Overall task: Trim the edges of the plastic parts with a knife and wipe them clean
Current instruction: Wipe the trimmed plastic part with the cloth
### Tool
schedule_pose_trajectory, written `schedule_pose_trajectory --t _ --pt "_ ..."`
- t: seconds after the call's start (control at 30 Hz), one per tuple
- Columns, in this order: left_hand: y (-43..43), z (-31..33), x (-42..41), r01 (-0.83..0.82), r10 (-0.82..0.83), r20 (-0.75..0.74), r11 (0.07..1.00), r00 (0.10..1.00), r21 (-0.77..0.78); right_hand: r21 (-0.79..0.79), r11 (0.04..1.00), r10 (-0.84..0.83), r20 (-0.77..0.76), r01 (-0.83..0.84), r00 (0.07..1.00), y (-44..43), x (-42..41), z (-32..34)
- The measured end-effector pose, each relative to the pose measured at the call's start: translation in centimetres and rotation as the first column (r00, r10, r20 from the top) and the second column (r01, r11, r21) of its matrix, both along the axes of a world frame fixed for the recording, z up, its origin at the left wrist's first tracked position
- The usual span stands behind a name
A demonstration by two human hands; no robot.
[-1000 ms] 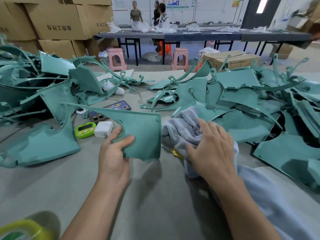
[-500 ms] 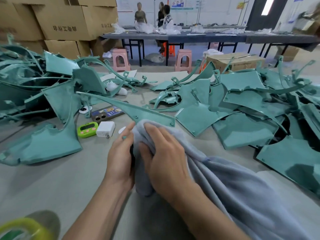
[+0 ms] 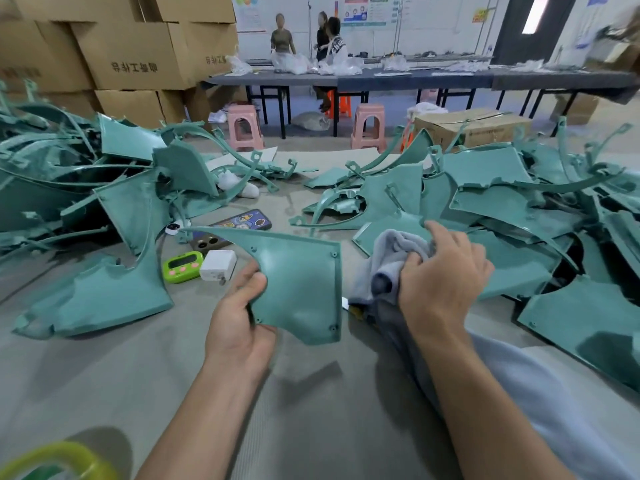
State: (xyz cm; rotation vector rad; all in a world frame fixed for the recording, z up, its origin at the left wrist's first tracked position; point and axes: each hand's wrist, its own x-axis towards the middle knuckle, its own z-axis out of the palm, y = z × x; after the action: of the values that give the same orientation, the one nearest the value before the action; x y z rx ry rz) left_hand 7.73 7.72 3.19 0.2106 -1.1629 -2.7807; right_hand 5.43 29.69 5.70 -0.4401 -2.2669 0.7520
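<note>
Across the grey bench point(image 3: 311, 427), heaps of teal parts lie left point(image 3: 69, 209) and right point(image 3: 519, 209) of the one plastic part point(image 3: 301, 271) held up mid-bench. The grey cloth point(image 3: 391, 251), which covered that part half a second ago, now sits just right of it, bunched in the curled right hand point(image 3: 440, 282). The left hand point(image 3: 239, 323) pinches the part's lower left edge, thumb on top, and the bared face suggests this wiping pass is done.
</note>
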Motion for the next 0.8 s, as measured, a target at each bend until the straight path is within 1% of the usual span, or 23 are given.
schedule_pose_trajectory --t 0.03,0.07,0.1,0.13,0.17,0.2,0.27,0.3,0.33,0.37,0.4,0.43,0.5,0.53,0.6,0.63,0.7,0.73,0.8 --pt "0.1 -0.1 0.0 0.013 -0.013 -0.005 1.000 1.000 -0.019 0.032 0.998 0.060 -0.103 -0.057 0.993 -0.2 0.6 0.3" --pt "0.4 -0.1 0.0 0.025 -0.025 -0.012 0.999 1.000 -0.039 0.081 0.983 0.180 -0.204 -0.167 0.962 -0.9 1.3 0.5" --pt "0.6 -0.1 0.0 0.033 -0.035 -0.021 0.998 0.999 -0.051 0.121 0.946 0.322 -0.253 -0.301 0.912 -1.9 2.2 0.4" --pt "0.7 -0.1 0.0 0.043 -0.044 -0.024 0.998 0.999 -0.052 0.118 0.898 0.440 -0.253 -0.424 0.861 -2.9 2.9 0.2" --pt "0.6 -0.1 0.1 0.061 -0.062 -0.022 0.997 0.998 -0.048 0.056 0.855 0.514 -0.227 -0.515 0.828 -3.7 3.5 0.1" --pt "0.4 -0.1 0.1 0.094 -0.095 -0.021 0.995 0.995 -0.045 -0.056 0.820 0.555 -0.164 -0.569 0.816 -4.3 3.7 -0.1" --pt "0.2 -0.2 0.4 0.184 -0.187 -0.032 0.981 0.982 -0.065 -0.331 0.732 0.629 -0.006 -0.595 0.777 -4.7 3.4 -0.7" --pt "0.2 -0.2 0.6 0.211 -0.215 -0.033 0.974 0.976 -0.084 -0.492 0.642 0.679 0.006 -0.589 0.734 -4.6 3.1 -0.9" --pt "0.3 -0.3 0.7 0.209 -0.211 -0.014 0.972 0.977 -0.108 -0.661 0.500 0.724 -0.038 -0.560 0.689 -4.5 2.7 -1.2" --pt "0.5 -0.4 0.7 0.184 -0.182 0.023 0.974 0.983 -0.136 -0.795 0.340 0.740 -0.103 -0.503 0.664 -4.5 2.5 -1.5" --pt "0.7 -0.5 0.6 0.140 -0.130 0.071 0.976 0.989 -0.168 -0.868 0.233 0.728 -0.143 -0.438 0.670 -4.6 2.3 -1.7" --pt "0.9 -0.5 0.6 0.088 -0.068 0.108 0.975 0.992 -0.202 -0.900 0.195 0.705 -0.149 -0.390 0.694 -4.6 2.2 -1.9" --pt "1.1 -0.7 0.5 0.039 -0.016 0.091 0.966 0.996 -0.256 -0.926 0.141 0.647 -0.180 -0.349 0.741 -4.7 2.1 -2.2" --pt "1.2 -0.8 0.5 0.050 -0.033 0.062 0.959 0.998 -0.279 -0.935 0.104 0.621 -0.205 -0.338 0.757 -4.6 2.1 -2.3" --pt "1.7 -1.1 0.9 0.137 -0.139 0.018 0.928 0.990 -0.347 -0.943 0.060 0.583 -0.233 -0.327 0.779 -4.5 2.0 -2.3" --pt "2.0 -1.2 1.0 0.151 -0.158 0.017 0.898 0.987 -0.413 -0.948 0.053 0.578 -0.227 -0.314 0.784 -4.4 1.9 -2.4" --pt "2.5 -1.5 1.0 0.093 -0.087 0.035 0.862 0.996 -0.499 -0.958 0.059 0.602 -0.189 -0.279 0.776 -4.3 1.7 -2.4" --pt "2.5 -1.6 0.9 0.065 -0.058 0.031 0.864 0.998 -0.499 -0.959 0.067 0.622 -0.175 -0.274 0.763 -4.1 1.7 -2.3" --pt "2.7 -1.5 0.8 0.055 -0.064 -0.003 0.876 0.998 -0.480 -0.946 0.122 0.646 -0.154 -0.300 0.747 -3.8 1.7 -2.0"
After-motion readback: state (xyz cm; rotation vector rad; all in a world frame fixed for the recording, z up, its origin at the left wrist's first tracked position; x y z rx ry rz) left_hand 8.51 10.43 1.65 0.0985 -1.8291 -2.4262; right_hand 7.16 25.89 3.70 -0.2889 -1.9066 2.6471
